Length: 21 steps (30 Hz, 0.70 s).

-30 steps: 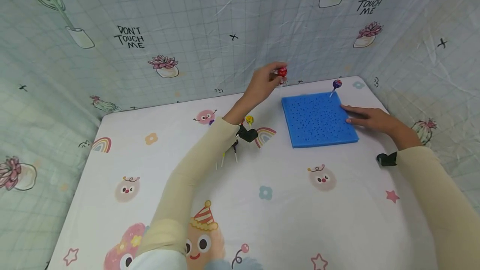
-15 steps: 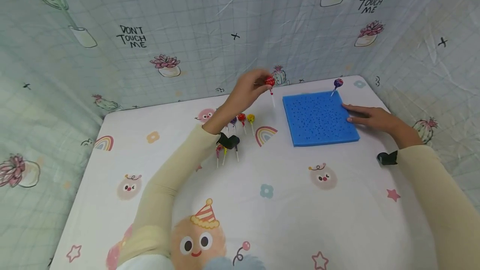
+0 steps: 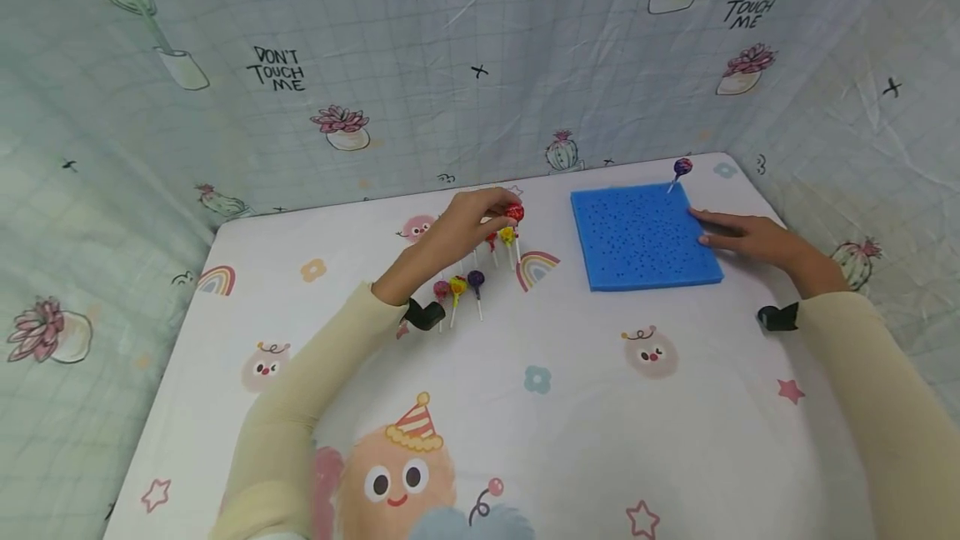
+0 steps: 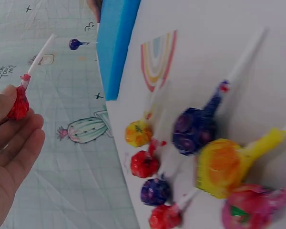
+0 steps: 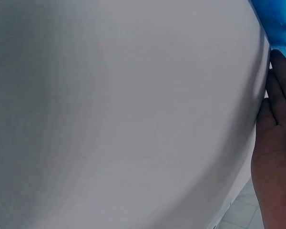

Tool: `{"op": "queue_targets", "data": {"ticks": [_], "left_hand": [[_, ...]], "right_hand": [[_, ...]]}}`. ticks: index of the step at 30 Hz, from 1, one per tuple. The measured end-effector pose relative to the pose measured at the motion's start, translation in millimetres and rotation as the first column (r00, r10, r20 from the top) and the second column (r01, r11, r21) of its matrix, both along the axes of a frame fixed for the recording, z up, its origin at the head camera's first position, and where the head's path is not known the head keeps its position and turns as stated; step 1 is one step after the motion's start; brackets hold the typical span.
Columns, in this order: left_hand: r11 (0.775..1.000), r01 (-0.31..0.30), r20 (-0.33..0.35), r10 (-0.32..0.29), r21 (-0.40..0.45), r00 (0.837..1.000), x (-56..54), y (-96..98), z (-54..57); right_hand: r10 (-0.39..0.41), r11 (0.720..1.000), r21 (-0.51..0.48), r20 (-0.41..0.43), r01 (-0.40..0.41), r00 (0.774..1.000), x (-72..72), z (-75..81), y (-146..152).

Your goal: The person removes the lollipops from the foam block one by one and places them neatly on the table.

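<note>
My left hand (image 3: 461,227) pinches a red-wrapped lollipop (image 3: 515,212) by its candy end, and the white stick points down. It is over the back row of lollipops on the table, where a yellow lollipop (image 4: 138,133), a red lollipop (image 4: 145,164) and a purple one (image 4: 155,192) lie. A front row has a pink lollipop (image 3: 441,290), a yellow-orange one (image 3: 457,284) and a purple one (image 3: 476,279). With fingers extended, my right hand (image 3: 757,238) touches the right edge of a blue foam block (image 3: 637,244). A purple lollipop (image 3: 682,167) stands tilted at the block's back right corner.
The block's top is dotted with many small holes. A white patterned cloth covers the table (image 3: 585,440). Pale grid-patterned curtains (image 3: 420,40) rise behind the table's back edge and along both sides.
My left hand has moved left and down with the red lollipop, from near the block's back left corner to over the lollipop rows. My right hand stays at the block.
</note>
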<state>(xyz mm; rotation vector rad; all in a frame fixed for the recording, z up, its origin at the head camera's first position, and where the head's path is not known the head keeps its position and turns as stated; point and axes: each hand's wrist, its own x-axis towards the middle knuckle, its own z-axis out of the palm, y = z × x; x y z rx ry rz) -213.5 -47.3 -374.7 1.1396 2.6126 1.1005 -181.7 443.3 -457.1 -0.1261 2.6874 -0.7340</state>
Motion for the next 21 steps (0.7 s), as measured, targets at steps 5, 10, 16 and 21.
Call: {"op": "queue_targets", "data": {"ticks": [5, 10, 16, 21], "left_hand": [[0.999, 0.014, -0.031, -0.015, -0.036, 0.999, 9.2, -11.6, -9.4], [0.998, 0.0, -0.033, -0.002, -0.056, 0.999, 13.2, -18.4, -14.1], [0.996, -0.036, -0.02, 0.034, -0.087, 0.999, 18.3, -23.6, -18.0], [0.993, -0.029, 0.017, 0.032, -0.113, 0.999, 21.5, -27.8, -25.1]], "right_hand": [[-0.004, 1.0, 0.0, -0.001, 0.004, 1.0, -0.2, -0.1, -1], [-0.008, 1.0, -0.008, -0.002, 0.008, 1.0, -0.1, 0.8, 0], [-0.009, 1.0, -0.018, 0.002, 0.009, 1.0, 0.2, 0.2, 0], [-0.005, 1.0, -0.013, 0.001, 0.005, 1.0, 0.8, 0.9, -1]]}}
